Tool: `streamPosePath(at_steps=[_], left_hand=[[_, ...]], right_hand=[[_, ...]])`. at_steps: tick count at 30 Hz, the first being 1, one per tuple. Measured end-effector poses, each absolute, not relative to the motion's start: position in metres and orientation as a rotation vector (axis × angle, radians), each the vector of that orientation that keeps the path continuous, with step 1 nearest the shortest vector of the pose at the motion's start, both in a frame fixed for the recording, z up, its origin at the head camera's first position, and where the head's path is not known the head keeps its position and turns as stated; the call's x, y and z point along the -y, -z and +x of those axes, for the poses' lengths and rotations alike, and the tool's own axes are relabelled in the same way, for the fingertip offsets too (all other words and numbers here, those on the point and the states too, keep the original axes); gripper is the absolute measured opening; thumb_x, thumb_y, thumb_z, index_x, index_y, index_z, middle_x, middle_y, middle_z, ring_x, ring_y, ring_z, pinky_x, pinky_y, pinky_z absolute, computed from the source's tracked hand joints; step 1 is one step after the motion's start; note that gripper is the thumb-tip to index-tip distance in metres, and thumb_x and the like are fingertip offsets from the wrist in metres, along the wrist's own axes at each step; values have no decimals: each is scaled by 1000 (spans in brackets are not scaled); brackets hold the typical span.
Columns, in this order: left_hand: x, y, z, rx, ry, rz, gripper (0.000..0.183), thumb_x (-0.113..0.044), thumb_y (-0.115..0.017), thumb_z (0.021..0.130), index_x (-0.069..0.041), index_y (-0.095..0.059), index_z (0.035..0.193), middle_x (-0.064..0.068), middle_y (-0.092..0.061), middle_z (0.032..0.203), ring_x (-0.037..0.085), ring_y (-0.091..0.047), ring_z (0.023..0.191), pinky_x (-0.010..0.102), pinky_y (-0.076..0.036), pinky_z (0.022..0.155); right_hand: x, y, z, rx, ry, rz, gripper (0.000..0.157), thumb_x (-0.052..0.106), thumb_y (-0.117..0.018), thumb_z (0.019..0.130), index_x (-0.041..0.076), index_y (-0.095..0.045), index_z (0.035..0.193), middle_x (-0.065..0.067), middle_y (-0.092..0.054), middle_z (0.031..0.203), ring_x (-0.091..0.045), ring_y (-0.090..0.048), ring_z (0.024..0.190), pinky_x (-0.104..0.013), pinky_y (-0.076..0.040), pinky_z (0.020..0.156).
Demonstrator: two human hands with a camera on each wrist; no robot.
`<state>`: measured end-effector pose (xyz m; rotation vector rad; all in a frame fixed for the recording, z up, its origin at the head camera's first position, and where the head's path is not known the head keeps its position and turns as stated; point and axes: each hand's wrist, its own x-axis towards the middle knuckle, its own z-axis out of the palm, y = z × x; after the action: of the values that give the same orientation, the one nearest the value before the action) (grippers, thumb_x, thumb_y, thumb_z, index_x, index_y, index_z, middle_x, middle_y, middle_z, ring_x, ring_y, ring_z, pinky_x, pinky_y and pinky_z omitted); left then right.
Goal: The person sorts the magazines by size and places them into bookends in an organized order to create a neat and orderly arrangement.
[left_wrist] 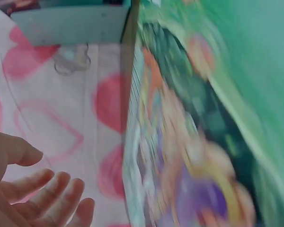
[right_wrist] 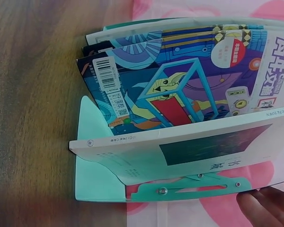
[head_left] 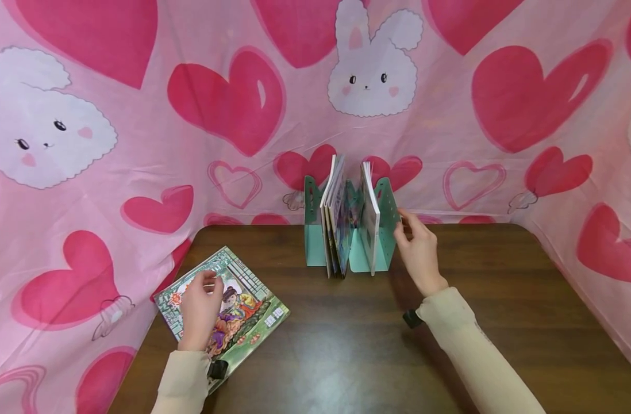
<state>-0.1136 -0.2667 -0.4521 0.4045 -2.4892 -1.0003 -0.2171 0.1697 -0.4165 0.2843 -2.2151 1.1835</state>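
Observation:
A mint-green metal bookend (head_left: 385,230) stands near the table's back edge. My right hand (head_left: 419,247) pinches the edge of its right panel, with fingertips (right_wrist: 260,208) on the outer face. Inside, several thin magazines lean at the left, the front one with a blue and purple cover (right_wrist: 180,85). A white book (right_wrist: 194,146) tilts near the right panel. At the left, a picture book (head_left: 243,345) with a green illustrated cover lies flat on the table. Above it hovers my left hand (head_left: 199,307), fingers loosely curled and holding nothing.
The dark wooden table (head_left: 326,356) reaches back to a pink cloth (head_left: 305,98) printed with hearts and rabbits, which hangs behind and along both sides. Black wrist straps show on both sleeves.

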Motion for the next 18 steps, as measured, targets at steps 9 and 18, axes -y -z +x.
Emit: streamPosePath(at_steps=[9,18], left_hand=[[309,455,-90,2683,892,541,31,-19,-61,101,4,-64,122,28,-71,114,44,-69,102,61,-47,85],[332,461,-74,2831,830,576,43,-12,-69,94,13,-55,126,38,-63,116,52,-61,102,63,-47,82]], right_hand=[[-172,415,-220,2216,-1168,328,36,-4,-66,96,-3,-66,133,-26,-72,120,-39,-73,92,0,-42,82],[-174,417,-217,2233,-1184,326,39,-4,-65,97,-2,-65,135,-26,-71,120,-39,-71,93,2,-39,81]])
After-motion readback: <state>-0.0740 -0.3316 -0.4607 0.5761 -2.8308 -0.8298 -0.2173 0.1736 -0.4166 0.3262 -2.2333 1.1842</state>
